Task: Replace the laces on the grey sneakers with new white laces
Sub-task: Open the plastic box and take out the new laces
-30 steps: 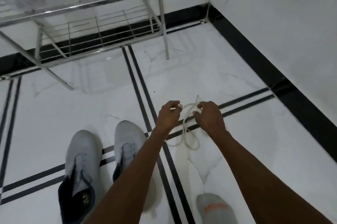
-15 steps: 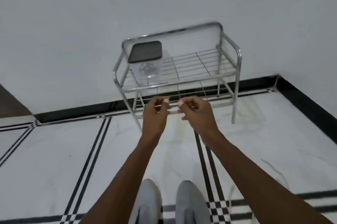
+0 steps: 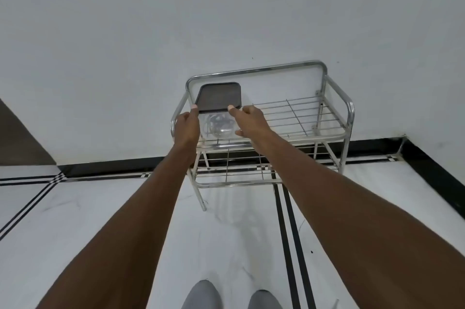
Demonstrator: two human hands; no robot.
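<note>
Chrome tubing frames the two-tier wire shoe rack (image 3: 337, 117) that stands against the white wall, and we reach both arms out to its upper shelf. There, at the left end, sits a clear plastic container (image 3: 218, 127) with a dark grey lid (image 3: 219, 96). Our left hand (image 3: 186, 127) presses against the container's left side, thumb tip up at the lid's front left corner, the other fingers hidden behind the hand, so we cannot tell how they lie. Our right hand (image 3: 247, 122) meets the right side, thumb tip at the lid's front right corner, fingers curving round the container's far side. Through the clear wall we make out pale loops coiled inside, possibly the white laces (image 3: 219, 125), though glare blurs them. The lid is on the container.

The lower shelf (image 3: 234, 170) of the rack is bare wire. Below us, the white marble floor (image 3: 75, 220) carries paired black inlay stripes, and a black skirting runs along the wall's foot. At the bottom edge of the view, two grey toes (image 3: 203, 295) show between our forearms; whether they are the sneakers or socked feet we cannot tell.
</note>
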